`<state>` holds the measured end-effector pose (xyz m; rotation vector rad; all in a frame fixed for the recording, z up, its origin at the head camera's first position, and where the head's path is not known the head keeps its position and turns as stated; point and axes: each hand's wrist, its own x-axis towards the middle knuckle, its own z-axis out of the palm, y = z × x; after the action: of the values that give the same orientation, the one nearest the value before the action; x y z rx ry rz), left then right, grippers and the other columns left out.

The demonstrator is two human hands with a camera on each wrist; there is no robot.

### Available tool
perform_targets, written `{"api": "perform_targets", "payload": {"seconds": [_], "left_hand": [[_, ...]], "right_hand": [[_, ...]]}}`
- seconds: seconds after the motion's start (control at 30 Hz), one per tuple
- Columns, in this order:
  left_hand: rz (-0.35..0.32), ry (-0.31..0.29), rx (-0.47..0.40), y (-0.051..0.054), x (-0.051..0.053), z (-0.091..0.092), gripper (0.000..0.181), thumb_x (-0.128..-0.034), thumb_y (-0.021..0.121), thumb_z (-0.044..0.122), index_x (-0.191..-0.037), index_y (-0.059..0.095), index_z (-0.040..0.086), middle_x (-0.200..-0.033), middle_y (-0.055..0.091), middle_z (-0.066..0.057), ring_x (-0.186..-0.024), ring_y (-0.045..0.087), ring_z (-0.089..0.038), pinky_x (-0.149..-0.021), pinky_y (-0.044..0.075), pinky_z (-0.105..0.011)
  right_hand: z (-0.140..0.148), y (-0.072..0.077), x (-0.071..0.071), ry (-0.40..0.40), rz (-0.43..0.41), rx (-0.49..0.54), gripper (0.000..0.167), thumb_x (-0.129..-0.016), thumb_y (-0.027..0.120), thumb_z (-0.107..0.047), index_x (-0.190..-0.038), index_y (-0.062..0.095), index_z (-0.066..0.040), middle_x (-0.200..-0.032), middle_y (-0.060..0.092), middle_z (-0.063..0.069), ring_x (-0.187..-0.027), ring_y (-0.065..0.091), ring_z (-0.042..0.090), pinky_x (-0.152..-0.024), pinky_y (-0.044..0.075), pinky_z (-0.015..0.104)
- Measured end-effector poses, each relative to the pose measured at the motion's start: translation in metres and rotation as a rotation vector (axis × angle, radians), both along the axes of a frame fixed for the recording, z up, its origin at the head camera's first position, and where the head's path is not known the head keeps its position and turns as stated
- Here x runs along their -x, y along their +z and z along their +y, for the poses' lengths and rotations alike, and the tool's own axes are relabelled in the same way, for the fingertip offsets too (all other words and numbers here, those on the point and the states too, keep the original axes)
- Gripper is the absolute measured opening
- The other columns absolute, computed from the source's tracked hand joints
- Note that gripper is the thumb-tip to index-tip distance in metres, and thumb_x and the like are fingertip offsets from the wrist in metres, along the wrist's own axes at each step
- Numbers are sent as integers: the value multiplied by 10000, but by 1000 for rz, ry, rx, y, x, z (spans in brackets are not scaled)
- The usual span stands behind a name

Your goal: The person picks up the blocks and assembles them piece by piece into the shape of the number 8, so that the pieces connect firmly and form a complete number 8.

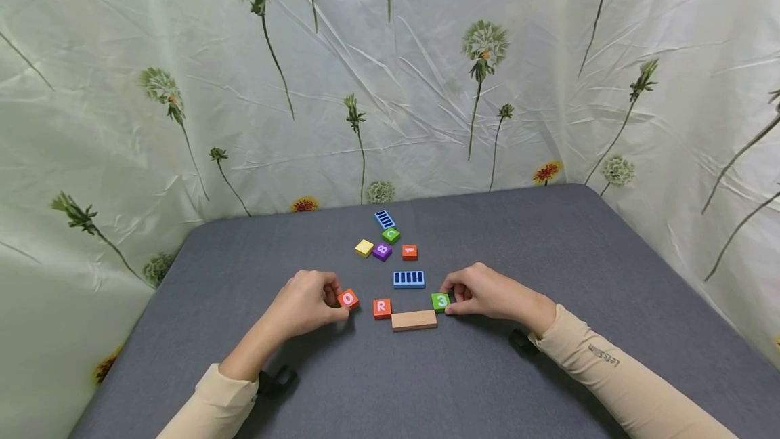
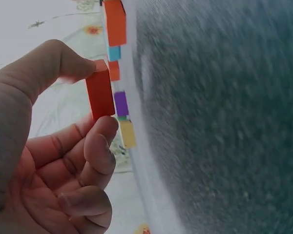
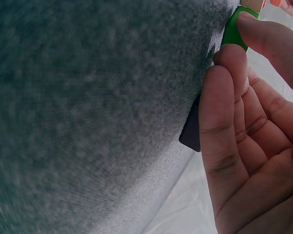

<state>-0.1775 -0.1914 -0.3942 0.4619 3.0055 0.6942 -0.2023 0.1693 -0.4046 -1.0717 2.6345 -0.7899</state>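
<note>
My left hand pinches a red-orange block marked with a white O or 0 between thumb and fingers. That block also shows edge-on in the left wrist view as a plain red block. Right of it lies a red-orange block with an R, its corner by a plain wooden plank. At the plank's far right end, my right hand grips a green block with a 3. The right wrist view shows my thumb lying against the green block.
Beyond the plank lies a blue slotted block. Further back are a red block with a 1, a purple 8 block, a yellow block, a green C block and another blue slotted block. A patterned curtain borders the grey table.
</note>
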Motion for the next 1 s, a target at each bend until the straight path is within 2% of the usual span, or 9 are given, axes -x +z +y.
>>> {"api": "perform_targets", "payload": {"seconds": [0.37, 0.77, 1.0], "left_hand": [[3, -129, -20, 3, -14, 11, 216, -720, 891, 193, -828, 707, 222, -707, 632, 99, -586, 468, -34, -552, 354, -227], [-19, -235, 22, -2, -32, 30, 199, -717, 868, 206, -827, 712, 258, -706, 599, 159, -626, 472, -15, -591, 379, -251], [-65, -272, 40, -4, -34, 38, 186, -758, 878, 217, -858, 722, 234, -713, 603, 142, -653, 508, -23, -595, 403, -240]], "right_hand": [[0, 0, 0, 0, 7, -9, 184, -938, 841, -179, -1066, 763, -72, -720, 593, -112, -637, 473, -43, -606, 433, 187], [1, 1, 0, 1, 3, -2, 198, -944, 837, -189, -1081, 763, -68, -714, 592, -111, -631, 473, -41, -604, 433, 190], [1, 0, 0, 1, 9, -9, 197, -945, 838, -196, -1079, 760, -76, -711, 589, -114, -629, 471, -42, -603, 428, 188]]}}
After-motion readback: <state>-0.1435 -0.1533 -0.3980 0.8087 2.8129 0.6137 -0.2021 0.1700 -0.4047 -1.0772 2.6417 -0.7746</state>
